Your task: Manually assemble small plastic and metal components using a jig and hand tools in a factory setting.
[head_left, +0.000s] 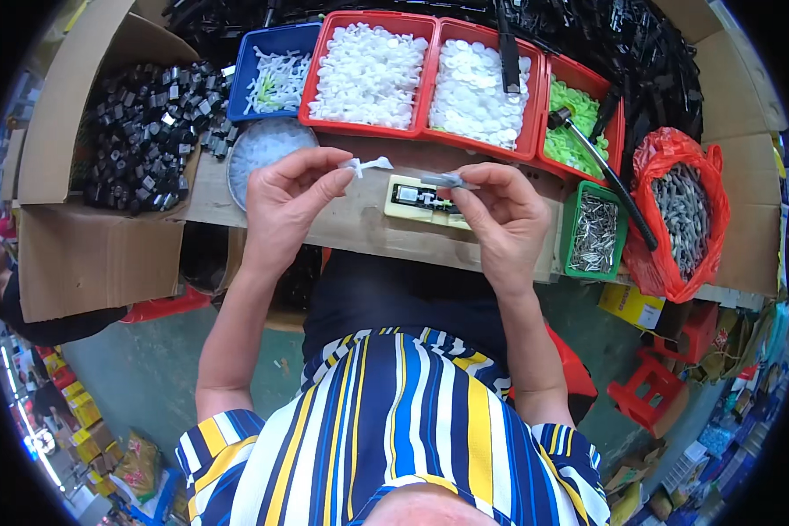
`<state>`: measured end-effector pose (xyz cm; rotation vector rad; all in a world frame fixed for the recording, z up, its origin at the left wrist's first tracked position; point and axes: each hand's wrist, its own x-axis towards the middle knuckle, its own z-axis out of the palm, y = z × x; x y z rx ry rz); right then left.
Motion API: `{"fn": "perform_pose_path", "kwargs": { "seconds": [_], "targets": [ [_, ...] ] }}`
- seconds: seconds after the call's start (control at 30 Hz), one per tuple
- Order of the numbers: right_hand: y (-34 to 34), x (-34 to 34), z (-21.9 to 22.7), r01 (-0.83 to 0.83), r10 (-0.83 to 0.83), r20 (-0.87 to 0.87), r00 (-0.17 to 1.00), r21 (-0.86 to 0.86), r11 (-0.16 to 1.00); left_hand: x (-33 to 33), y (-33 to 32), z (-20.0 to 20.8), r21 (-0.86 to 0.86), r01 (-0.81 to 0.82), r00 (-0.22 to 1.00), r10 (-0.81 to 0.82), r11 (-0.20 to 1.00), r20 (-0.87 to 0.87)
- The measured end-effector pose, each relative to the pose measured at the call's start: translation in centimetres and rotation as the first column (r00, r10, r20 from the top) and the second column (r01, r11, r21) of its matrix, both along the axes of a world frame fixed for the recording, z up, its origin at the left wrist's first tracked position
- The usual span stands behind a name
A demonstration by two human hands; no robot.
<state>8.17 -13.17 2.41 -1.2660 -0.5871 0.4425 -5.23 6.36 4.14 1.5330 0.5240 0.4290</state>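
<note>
**Two-handed work among sorted small parts**

At left, a cardboard box (96, 263) of black pieces stands open, probably for easy reach. Beside it, a round dish (232, 180) holds translucent pieces. The left hand (280, 206) pinches a white part (375, 164) between thumb and forefinger; the tip grip leaves most of the part exposed, presumably to keep it visible. Beyond, a blue bin (238, 81) and red bins (359, 129) form an arc, apparently sorted by kind. At centre, a cream block (399, 211) cradles a black component (409, 195), likely to steady it. The right hand (513, 219) has thumb and fingers closed on a greyish piece (443, 180) over the block's far edge. Farther right come a green tray (592, 273) of metal pieces and a red bag (662, 267) of grey ones, its mouth spread wide.

The bench (342, 230) is a pale board. Below it, at left, lies a green floor (184, 359); at right are a red stool (644, 390) and stacked goods.
</note>
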Motion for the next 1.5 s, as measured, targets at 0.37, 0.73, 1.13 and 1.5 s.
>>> {"fn": "perform_pose_path", "kwargs": {
  "seconds": [0.37,0.73,1.13,1.5],
  "targets": [
    [-0.3,0.1,-1.6,0.031,-0.026,0.044,0.999,-0.117,0.993,-6.5,2.0,-1.9,0.819,-0.044,0.970,0.221,0.573,-0.103],
    [0.3,-1.0,-1.5,-0.021,0.026,0.030,0.999,-0.152,0.988,-7.1,1.6,-1.3,0.005,-0.225,0.974,0.225,0.974,-0.039],
    [-1.7,-0.8,-1.8,-0.059,0.060,-0.060,0.996,0.015,0.998,-0.4,-3.5,-1.4,-0.376,0.049,0.999,-0.051,0.925,0.006],
    [-2.4,0.4,-1.5,-0.100,0.103,0.094,0.990,-0.036,0.994,1.0,-3.9,-2.5,-0.357,0.131,0.987,-0.155,0.925,-0.041]
  ]
}}
